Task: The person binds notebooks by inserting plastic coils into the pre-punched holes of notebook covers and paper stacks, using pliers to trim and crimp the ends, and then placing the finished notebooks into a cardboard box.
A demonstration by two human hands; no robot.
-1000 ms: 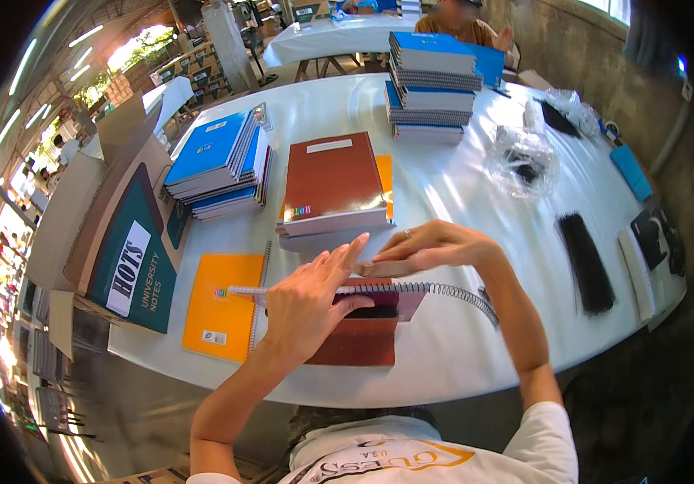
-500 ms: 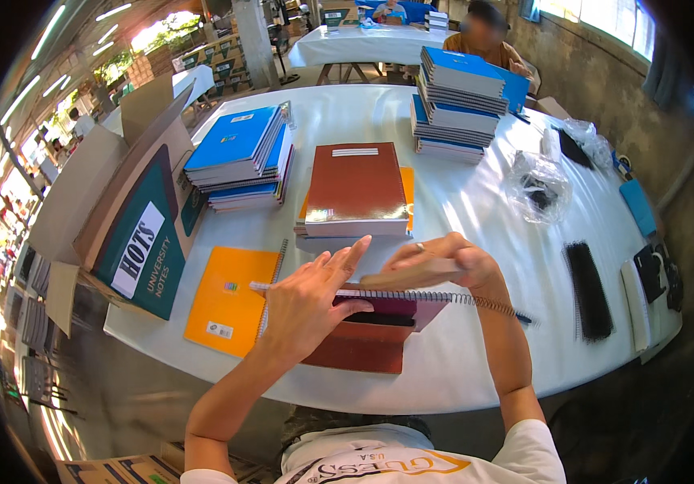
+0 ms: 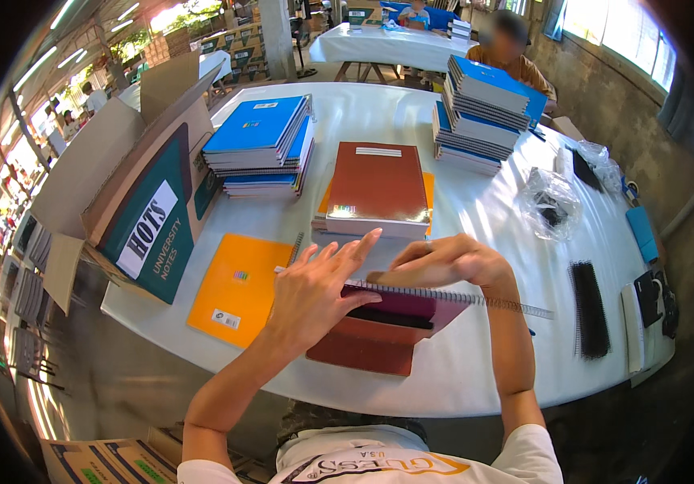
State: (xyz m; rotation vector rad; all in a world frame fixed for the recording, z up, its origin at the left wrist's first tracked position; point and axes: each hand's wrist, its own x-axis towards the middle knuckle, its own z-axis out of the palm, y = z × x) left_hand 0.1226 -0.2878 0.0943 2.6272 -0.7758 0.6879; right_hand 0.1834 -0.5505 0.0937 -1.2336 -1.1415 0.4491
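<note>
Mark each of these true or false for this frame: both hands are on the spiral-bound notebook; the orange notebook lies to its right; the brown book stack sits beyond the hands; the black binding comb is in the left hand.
1. Both hands are on the spiral-bound notebook. True: the left hand and right hand rest along its wire spine.
2. The orange notebook lies to its right. False: it lies to its left.
3. The brown book stack sits beyond the hands. True.
4. The black binding comb is in the left hand. False: it lies on the table, at the right.
</note>
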